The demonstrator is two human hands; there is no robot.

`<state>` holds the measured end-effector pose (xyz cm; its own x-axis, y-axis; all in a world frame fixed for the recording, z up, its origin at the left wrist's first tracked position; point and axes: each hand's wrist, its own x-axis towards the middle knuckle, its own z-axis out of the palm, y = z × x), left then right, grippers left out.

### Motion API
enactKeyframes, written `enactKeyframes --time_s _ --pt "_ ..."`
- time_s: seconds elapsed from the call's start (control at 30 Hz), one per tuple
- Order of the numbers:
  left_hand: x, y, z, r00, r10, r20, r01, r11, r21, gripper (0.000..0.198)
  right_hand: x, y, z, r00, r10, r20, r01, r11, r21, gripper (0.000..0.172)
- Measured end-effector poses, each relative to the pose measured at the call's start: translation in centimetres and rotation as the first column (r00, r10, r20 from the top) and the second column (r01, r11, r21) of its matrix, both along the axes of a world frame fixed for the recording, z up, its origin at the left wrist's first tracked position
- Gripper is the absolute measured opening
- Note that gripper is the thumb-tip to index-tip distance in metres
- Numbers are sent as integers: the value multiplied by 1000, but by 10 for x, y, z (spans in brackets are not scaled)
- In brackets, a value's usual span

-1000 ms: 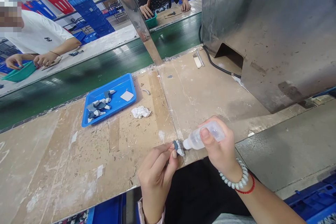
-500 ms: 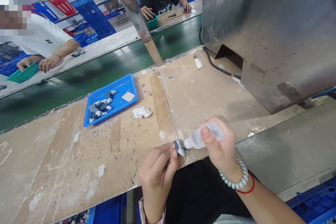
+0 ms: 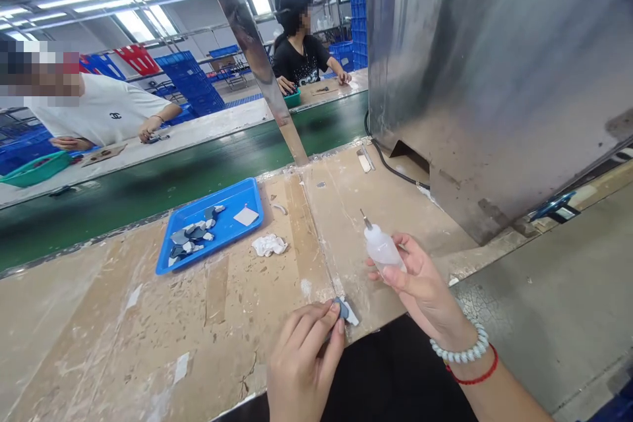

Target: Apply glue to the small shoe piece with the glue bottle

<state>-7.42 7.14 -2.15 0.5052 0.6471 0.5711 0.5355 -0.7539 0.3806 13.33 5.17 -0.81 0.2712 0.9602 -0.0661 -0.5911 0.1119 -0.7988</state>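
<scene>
My left hand (image 3: 304,359) pinches a small grey and white part (image 3: 346,310) at the near edge of the worn workbench (image 3: 123,343). My right hand (image 3: 420,283) grips a small clear squeeze bottle (image 3: 380,247) with a thin needle tip pointing up and away from the part. Bottle and part are apart. A bead bracelet and a red cord sit on my right wrist.
A blue tray (image 3: 232,221) with several grey and white parts and a white square lies further back on the bench. A crumpled white wipe (image 3: 268,245) lies beside it. A large metal housing (image 3: 494,72) stands at right, a green conveyor (image 3: 148,178) behind. Two other people work across the conveyor.
My right hand has lifted the bottle off the part and turned its tip upward. My head has tilted up, so more of the room shows. The left hand still holds the part.
</scene>
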Motion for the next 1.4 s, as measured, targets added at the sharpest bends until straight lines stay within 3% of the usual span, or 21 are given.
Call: enactKeyframes --time_s 0.1,0.23,0.3,0.43,0.53,0.6,0.67,0.7,0.73,0.77,0.8,0.83,0.9,0.93,1.0,1.07,1.23,1.4 --pt "0 -2 -4 997 14 -70 -11 999 43 26 11 2 -1 973 -54 225 49 998 28 44" --pt "-1 -4 -9 998 59 -29 -56 996 74 22 26 7 -14 808 -196 556 223 975 19 61" --pt "0 -5 -9 995 94 -9 -94 994 63 22 33 9 -21 741 -179 647 246 969 -14 71" --pt "2 -10 -5 989 144 46 -143 989 -27 22 43 10 -29 592 -84 801 247 966 -81 67" --pt "3 -17 0 978 159 135 -158 987 -16 21 43 6 -27 501 -71 863 249 966 -65 71" --pt "3 -24 5 974 160 158 -161 987 -8 23 39 -4 -26 410 -196 891 341 939 50 66" --pt "5 -31 12 970 148 193 -150 989 -2 25 30 -21 -25 310 -393 866 466 856 222 49" --pt "6 -35 16 966 140 217 -145 989 9 26 24 -31 -25 300 -462 835 493 824 279 39" --pt "8 -39 20 962 131 241 -142 989 30 28 16 -42 -25 354 -458 815 470 841 269 33" --pt "9 -42 24 958 120 261 -139 989 55 30 8 -52 -24 493 -360 792 362 913 190 32" --pt "11 -46 28 955 109 276 -137 987 85 32 0 -60 -22 655 -171 736 160 983 86 38" --pt "13 -49 32 954 99 282 -133 986 103 34 -9 -66 -20 762 45 646 -74 997 18 47" --pt "15 -55 38 959 76 272 -109 988 109 39 -23 -72 -15 814 386 435 -423 906 -11 59" --pt "15 -58 40 963 65 261 -93 991 97 40 -29 -72 -12 812 487 322 -519 855 16 61" --pt "14 -62 43 971 41 237 -59 996 73 40 -37 -69 -7 803 582 127 -593 801 80 61" --pt "13 -65 44 975 17 223 -28 998 49 40 -39 -66 -3 798 599 67 -602 793 92 62" --pt "12 -70 47 970 -10 242 7 1000 11 43 -31 -63 4 752 568 334 -597 802 -19 65" --pt "15 -70 46 965 -8 261 3 1000 18 45 -33 -63 6 764 561 319 -589 808 -9 64"
